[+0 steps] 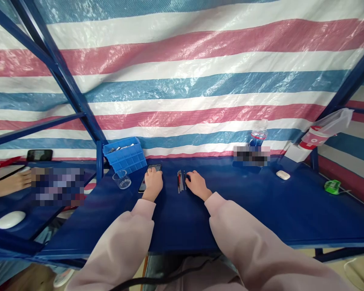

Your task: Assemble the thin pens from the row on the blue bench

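My left hand [153, 182] lies palm down on a black smartphone [146, 178], covering its right side. I cannot tell whether the hand grips the phone. My right hand [197, 184] rests palm down on the blue table [245, 214], its curled fingers close to a small group of several thin pens or refills [180, 181]. These lie side by side between my hands, nearer my right hand. A clear glass cup [121, 180] stands just left of the smartphone.
A blue compartment tray [125, 155] holding small metal items stands at the back. A water bottle [258, 135], a blurred object [251, 156] and a white earbud case [283, 175] lie to the right. A co-worker's arm [12, 184] rests at the neighbouring table on the left.
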The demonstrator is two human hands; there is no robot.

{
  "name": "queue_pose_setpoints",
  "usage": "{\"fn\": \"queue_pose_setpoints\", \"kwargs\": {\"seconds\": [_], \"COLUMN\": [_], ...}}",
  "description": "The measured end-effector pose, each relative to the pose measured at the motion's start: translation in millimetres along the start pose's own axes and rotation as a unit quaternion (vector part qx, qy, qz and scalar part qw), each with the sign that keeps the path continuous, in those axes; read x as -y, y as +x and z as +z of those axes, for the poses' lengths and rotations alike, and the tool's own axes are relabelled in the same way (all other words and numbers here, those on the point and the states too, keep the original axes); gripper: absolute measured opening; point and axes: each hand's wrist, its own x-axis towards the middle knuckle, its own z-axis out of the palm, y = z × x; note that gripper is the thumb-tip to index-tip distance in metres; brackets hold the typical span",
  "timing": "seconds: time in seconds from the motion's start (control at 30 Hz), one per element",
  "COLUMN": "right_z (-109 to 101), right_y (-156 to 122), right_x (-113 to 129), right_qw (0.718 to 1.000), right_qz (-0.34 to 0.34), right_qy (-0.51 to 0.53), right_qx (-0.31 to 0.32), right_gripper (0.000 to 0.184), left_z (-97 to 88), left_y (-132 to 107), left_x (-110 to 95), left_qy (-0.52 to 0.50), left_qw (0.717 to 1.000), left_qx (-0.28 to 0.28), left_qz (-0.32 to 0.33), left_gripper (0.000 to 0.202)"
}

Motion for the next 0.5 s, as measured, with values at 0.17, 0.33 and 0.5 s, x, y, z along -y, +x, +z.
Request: {"fn": "queue_pose_setpoints", "kwargs": {"seconds": [0.17,0.33,0.5], "right_z": [0.9,0.3,-3.5], "right_y": [1.6,0.7,1.1], "right_x": [1.3,3.3,5.1], "right_qw": [1.000,1.000,1.000], "right_qz": [-0.005,-0.010,-0.008], "right_qy": [-0.004,-0.015,-0.015], "right_qx": [-0.001,-0.003,-0.004], "right_gripper": [0.030,0.031,0.029], "left_z": [-1.3,1.6,4.3], "left_y": [0.8,2.1,6.1], "left_x": [2.7,4.1,6.2], "left_qy": [-0.006,-0.003,0.003], "left_qw": [1.000,0.999,1.000], "left_qx": [-0.015,-0.032,-0.024], "left_qz": [0.006,0.006,0.004], "left_gripper": [0.034,0.034,0.032]}}
